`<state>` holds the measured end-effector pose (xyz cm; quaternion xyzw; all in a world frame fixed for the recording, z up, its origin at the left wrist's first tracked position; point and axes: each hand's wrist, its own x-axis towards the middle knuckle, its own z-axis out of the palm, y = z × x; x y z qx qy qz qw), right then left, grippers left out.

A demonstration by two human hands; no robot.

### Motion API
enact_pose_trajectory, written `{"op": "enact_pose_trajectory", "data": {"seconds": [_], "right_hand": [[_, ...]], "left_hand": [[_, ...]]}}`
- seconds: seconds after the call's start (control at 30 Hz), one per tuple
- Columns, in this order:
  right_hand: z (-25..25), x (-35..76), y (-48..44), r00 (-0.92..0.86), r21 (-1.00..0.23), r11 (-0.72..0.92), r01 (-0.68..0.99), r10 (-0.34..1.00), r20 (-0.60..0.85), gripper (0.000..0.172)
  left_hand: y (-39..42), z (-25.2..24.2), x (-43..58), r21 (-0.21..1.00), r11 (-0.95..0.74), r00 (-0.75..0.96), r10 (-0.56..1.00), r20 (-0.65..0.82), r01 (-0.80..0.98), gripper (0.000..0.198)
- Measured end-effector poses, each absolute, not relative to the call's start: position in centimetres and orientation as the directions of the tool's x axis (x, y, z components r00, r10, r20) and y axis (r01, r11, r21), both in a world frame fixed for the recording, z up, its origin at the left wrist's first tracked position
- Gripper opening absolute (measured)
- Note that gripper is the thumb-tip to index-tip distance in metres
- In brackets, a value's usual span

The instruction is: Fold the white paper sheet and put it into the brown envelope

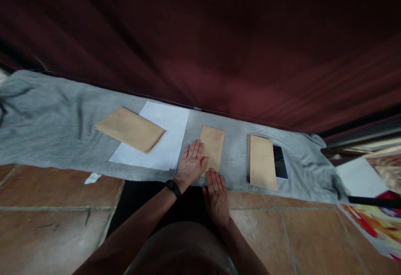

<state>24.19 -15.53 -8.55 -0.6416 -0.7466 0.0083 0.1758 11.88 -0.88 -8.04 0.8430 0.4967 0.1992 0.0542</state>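
A brown paper envelope (pixel 214 141) with a faint red stamp box lies flat on the grey cloth in front of me. My left hand (pixel 192 164), with a dark band on its wrist, rests flat along the envelope's left edge, fingers stretched out. At the envelope's near end lie the outstretched fingers of my right hand (pixel 216 195). To the left, a stack of brown envelopes (pixel 131 129) sits partly over white paper sheets (pixel 166 118). Another envelope stack (pixel 262 162) is on the right, partly covering a dark-screened phone (pixel 280 162).
The grey cloth (pixel 62 120) covers a long narrow surface backed by a dark red curtain (pixel 200 49). Tiled floor (pixel 46 233) shows below, with a white scrap (pixel 93 177) near the edge. A colourful printed package (pixel 376 220) is at the far right.
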Motion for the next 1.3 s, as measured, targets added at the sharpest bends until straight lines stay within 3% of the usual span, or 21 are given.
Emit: {"op": "enact_pose_trajectory", "data": {"seconds": [0.3,0.47,0.73,1.1,1.3], "right_hand": [[-8.0,25.0,-15.5,-0.067,-0.252,0.140,0.958,0.958,0.278,0.062],[-7.4,23.7,-15.0,-0.140,-0.255,0.201,0.946,0.961,0.238,0.059],[-7.0,23.7,-14.5,-0.135,-0.275,0.198,0.941,0.963,0.232,0.054],[-7.4,23.4,-14.3,-0.102,-0.257,0.170,0.951,0.961,0.257,0.058],[-7.1,23.1,-13.5,-0.080,-0.297,0.168,0.940,0.955,0.287,0.059]], "left_hand": [[-2.0,-7.4,10.9,0.288,-0.500,0.415,0.856,0.309,0.817,0.060],[-3.1,-7.6,9.4,0.304,-0.523,0.441,0.846,0.300,0.796,0.054],[-4.6,-7.7,8.1,0.578,-0.457,0.341,0.889,0.305,0.676,0.048],[-3.5,-6.1,8.9,0.767,-0.081,0.170,0.985,-0.038,0.637,0.071],[-2.9,-5.7,8.8,0.951,0.166,0.265,0.935,-0.236,0.262,0.065]]}}
